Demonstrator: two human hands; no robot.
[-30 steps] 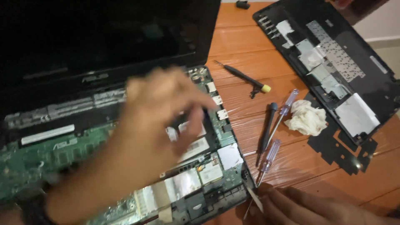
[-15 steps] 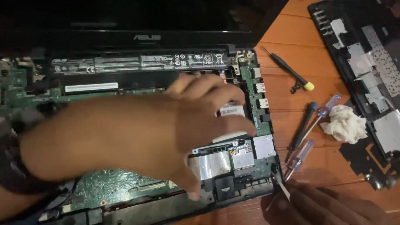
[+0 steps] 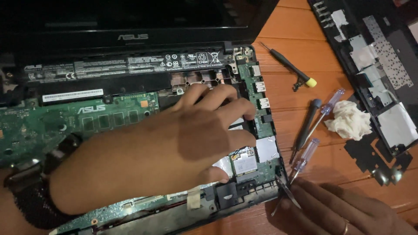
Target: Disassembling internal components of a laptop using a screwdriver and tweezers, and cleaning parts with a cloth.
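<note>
An opened black laptop (image 3: 130,56) lies on the wooden table with its green circuit board (image 3: 48,126) exposed. My left hand (image 3: 187,139) reaches across the board, fingers spread and pressing on the parts at its right side, beside the port strip (image 3: 260,102). A dark band sits on that wrist. At the bottom right, my right hand (image 3: 344,213) rests on the table holding metal tweezers (image 3: 285,191) whose tips touch the laptop's right front corner. A ring is on one finger.
To the right lie a black screwdriver with a yellow tip (image 3: 289,65), a dark-handled screwdriver (image 3: 307,126), two clear-handled screwdrivers (image 3: 331,102), a crumpled white tissue (image 3: 348,122) and the removed keyboard cover (image 3: 379,65), underside up.
The view has shifted so the laptop sits further right and lower. My left hand slid right across the board and settled flat. My right hand stayed at the corner.
</note>
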